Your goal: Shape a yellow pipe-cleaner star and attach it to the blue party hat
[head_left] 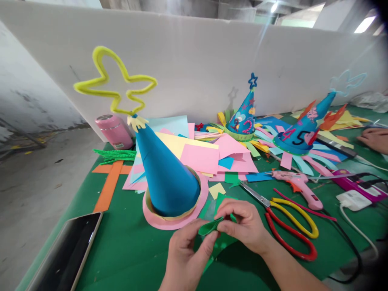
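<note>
My left hand and my right hand both pinch a small piece of green paper, bent into a fold between them, low over the green table. Just beyond them stands a blue paper cone hat on a pink ring brim, topped by a yellow pipe-cleaner star. Scissors with red and yellow handles lie right of my right hand.
A pink glue gun, sheets of coloured paper, two finished cone hats, a pink bottle, green pipe cleaners and a tablet lie on the table. Another person's hand rests at the far right. A white board walls the back.
</note>
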Motion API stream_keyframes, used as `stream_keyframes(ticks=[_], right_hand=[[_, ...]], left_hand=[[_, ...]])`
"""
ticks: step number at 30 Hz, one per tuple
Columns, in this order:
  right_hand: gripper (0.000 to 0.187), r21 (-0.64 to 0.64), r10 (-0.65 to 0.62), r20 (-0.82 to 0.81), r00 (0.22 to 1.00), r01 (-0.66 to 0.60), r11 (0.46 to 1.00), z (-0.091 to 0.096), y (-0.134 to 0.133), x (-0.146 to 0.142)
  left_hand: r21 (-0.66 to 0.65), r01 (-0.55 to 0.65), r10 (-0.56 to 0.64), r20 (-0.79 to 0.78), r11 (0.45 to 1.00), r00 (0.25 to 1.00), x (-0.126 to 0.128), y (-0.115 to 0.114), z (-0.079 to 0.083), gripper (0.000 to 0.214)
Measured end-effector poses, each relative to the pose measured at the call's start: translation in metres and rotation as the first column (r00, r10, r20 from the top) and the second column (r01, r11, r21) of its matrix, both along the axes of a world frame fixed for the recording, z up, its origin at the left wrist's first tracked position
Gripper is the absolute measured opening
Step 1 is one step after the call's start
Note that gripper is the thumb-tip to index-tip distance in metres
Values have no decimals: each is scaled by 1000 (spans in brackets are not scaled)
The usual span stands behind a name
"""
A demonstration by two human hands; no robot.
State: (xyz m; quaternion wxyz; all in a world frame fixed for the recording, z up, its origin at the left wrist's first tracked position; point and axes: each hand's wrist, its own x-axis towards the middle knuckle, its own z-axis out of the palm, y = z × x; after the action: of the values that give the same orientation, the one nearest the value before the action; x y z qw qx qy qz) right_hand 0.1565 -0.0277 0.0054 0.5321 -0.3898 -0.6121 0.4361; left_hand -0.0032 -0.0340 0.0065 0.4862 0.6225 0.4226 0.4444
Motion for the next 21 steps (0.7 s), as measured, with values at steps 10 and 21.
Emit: stream_keyframes(ticks=[10, 21], right_hand=[[9, -6, 2, 10, 1000, -2, 1000, 0, 0, 1], [9, 11, 17, 7, 1000, -18, 1000, -1, 0, 0]], left_hand=[[-46, -16, 16, -2, 999, 1000, 0, -2, 1, 9], [-83, -14, 15, 12, 996, 1000, 2, -2, 2, 9]])
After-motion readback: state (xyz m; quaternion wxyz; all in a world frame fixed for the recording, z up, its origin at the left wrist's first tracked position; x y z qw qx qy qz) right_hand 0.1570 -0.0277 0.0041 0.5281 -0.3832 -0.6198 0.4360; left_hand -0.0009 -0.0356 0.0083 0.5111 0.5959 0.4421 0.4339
